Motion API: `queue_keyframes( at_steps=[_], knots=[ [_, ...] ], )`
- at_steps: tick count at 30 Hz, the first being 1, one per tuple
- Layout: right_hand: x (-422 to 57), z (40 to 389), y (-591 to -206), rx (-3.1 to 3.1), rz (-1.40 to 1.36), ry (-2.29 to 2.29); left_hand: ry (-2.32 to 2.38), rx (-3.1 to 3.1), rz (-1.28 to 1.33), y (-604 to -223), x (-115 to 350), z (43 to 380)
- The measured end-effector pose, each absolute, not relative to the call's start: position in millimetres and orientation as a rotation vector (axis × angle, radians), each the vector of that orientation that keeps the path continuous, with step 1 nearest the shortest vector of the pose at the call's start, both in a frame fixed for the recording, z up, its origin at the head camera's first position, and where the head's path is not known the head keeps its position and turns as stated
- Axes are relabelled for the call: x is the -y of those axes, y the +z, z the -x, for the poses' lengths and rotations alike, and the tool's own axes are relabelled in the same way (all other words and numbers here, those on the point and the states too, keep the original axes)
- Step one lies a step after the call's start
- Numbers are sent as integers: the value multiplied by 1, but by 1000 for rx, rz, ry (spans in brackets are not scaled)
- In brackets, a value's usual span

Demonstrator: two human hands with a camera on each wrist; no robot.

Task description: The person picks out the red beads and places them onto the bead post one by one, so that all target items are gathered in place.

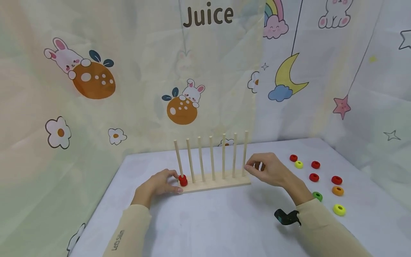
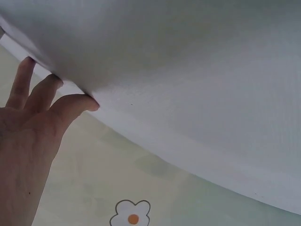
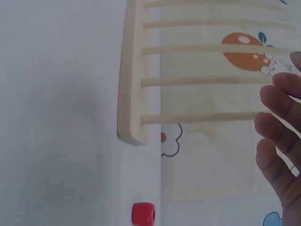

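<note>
In the head view a wooden peg rack with several upright pegs stands on the table. Two red beads are stacked on its leftmost peg. My left hand holds the rack's left end, thumb at the front edge and index finger beside the beads. The rack lies outside the left wrist view, where the left fingers show spread. My right hand hovers beside the rightmost peg, fingers loosely bent with no bead showing between them. The right wrist view has its fingertips near that peg.
On the table to the right lie several loose beads: red, orange, green and yellow. A black strap hangs by the right sleeve. Printed curtains rise behind the table.
</note>
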State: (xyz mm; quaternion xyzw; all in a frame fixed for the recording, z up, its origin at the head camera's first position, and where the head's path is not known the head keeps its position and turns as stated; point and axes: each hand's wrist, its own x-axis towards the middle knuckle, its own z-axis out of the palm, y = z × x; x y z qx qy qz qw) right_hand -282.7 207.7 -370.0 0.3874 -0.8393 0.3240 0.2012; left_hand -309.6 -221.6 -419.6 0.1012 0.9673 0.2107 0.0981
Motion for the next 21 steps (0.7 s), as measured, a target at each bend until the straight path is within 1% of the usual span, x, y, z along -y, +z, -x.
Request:
queue_keyframes(
  at_steps=[6, 15, 21],
  knots=[
    [-231, 283, -381, 2427, -974, 852, 618, -2864, -305, -423, 224, 306],
    [-263, 282, -384, 2688, -735, 823, 668, -2836, -292, -423, 224, 302],
    [-279, 283, -382, 2774, -699, 795, 651, -2847, -311, -421, 225, 303]
  ],
)
